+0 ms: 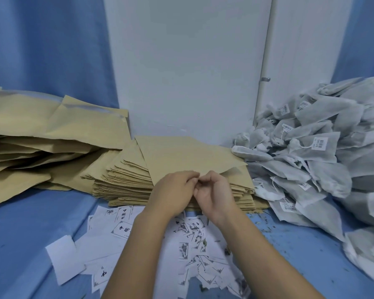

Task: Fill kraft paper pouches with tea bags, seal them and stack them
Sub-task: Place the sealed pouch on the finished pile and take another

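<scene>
Opening step: the top kraft pouch (188, 156) is judged to be mid-parting at its near edge, unfilled.
Pouch position: laid askew on the stack of flat pouches (125, 182).
Hands: that edge is pinched by curled fingers of the left hand (173, 190) and right hand (214, 190).
Next move: the mouth must be spread, then tea bags (311, 152) fetched from the right-hand heap.
Surroundings: bulkier pouches (41, 134) are piled left; printed slips (151, 240) are scattered nearby.

Top pouch (190, 156) at 12 o'clock is matt brown kraft paper, kinda rough, same as the stack (125, 182) under it. Tea bags (324, 147) at 3 o'clock look like soft fuzzy whitish fabric. Labels (121, 229) at 6 are thin white printed paper on a matt blue counter (30, 244).
</scene>
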Demonstrator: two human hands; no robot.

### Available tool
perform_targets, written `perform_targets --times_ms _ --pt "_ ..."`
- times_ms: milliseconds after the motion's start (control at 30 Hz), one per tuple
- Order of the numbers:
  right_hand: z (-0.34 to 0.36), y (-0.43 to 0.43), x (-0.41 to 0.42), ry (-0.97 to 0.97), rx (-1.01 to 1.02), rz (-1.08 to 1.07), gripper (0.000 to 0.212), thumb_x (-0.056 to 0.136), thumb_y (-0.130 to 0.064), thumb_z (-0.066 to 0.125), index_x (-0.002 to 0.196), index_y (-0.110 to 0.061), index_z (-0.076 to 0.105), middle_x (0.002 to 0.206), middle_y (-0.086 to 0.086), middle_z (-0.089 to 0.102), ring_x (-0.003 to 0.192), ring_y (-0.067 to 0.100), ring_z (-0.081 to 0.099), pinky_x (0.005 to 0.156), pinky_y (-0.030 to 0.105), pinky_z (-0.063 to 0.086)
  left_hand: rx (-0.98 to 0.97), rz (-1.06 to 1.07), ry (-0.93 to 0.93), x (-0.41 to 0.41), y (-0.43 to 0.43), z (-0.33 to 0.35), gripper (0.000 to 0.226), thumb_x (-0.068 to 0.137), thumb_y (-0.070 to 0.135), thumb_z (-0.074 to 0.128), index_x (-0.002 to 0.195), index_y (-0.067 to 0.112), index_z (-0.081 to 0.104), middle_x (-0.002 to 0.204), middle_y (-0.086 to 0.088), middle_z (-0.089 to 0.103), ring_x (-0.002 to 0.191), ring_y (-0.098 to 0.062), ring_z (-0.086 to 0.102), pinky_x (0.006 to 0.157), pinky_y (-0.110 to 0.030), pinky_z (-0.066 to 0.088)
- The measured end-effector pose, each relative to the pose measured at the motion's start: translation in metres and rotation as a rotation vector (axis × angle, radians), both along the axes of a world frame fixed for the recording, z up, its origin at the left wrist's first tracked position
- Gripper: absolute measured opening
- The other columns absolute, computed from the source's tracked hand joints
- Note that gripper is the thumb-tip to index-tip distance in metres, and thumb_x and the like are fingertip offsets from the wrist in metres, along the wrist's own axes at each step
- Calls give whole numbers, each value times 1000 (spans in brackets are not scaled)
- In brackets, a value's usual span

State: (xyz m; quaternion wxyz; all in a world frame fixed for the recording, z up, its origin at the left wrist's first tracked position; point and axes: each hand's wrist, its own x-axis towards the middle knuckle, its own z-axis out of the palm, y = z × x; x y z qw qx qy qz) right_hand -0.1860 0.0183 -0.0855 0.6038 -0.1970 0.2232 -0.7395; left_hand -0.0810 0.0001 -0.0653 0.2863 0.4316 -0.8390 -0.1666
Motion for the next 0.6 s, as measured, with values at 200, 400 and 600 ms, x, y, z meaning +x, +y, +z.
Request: perform_targets --times_ms 200,400,600 --pt "-5 -3 1 68 -21 -13 32 79 14 26 63 -10 39 79 14 45 76 25 54 69 26 56 175 14 211 -2 -4 -3 31 92 15 50 117 24 66 123 5 64 117 -14 54 100 -27 39" --pt "-3 -4 3 116 -23 -84 29 81 19 29 77 -6 44 69 10 44 67 21 51 68 28 52 -121 60 5 -2 0 -6 32 98 21 40 122 26 60 118 1 65 107 -23 58 86 -33 45" --pt "-1 -3 8 185 40 -187 30 85 18 32 72 -8 40 59 5 36 50 11 43 46 19 42 -298 129 -77 -11 7 -12 23 95 18 40 109 21 58 105 1 64 94 -23 58 75 -37 44"
